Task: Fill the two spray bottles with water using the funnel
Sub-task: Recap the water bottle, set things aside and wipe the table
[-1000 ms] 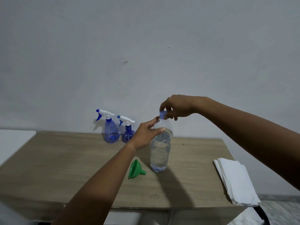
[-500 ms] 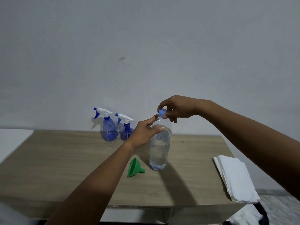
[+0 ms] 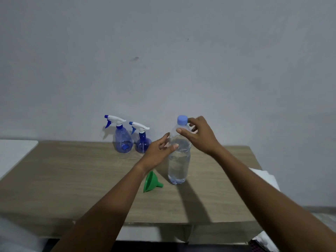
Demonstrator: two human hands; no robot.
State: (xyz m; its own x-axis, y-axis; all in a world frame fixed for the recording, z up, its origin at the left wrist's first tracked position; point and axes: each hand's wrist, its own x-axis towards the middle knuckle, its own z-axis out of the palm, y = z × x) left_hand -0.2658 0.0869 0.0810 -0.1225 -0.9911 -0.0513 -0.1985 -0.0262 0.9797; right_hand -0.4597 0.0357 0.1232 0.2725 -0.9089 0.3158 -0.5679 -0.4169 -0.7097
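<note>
A clear water bottle (image 3: 179, 166) with a blue cap (image 3: 182, 120) stands upright on the wooden table (image 3: 72, 179). My left hand (image 3: 156, 153) grips the bottle's upper body, thumb in front. My right hand (image 3: 201, 135) is beside the neck with its fingers apart; one fingertip touches the cap's right side and the thumb rests below the cap. A green funnel (image 3: 151, 181) lies on its side just left of the bottle's base. Two blue spray bottles with white triggers, one taller (image 3: 123, 140) and one shorter (image 3: 142, 142), stand side by side at the table's back edge by the wall.
A stack of white napkins (image 3: 265, 177) lies at the table's right edge, partly hidden by my right arm. A white surface (image 3: 14, 153) adjoins the table on the left. A grey wall runs right behind the table.
My right hand has come off the top of the cap and dropped to its right side, so the cap now shows in full. The left hand still holds the bottle.
</note>
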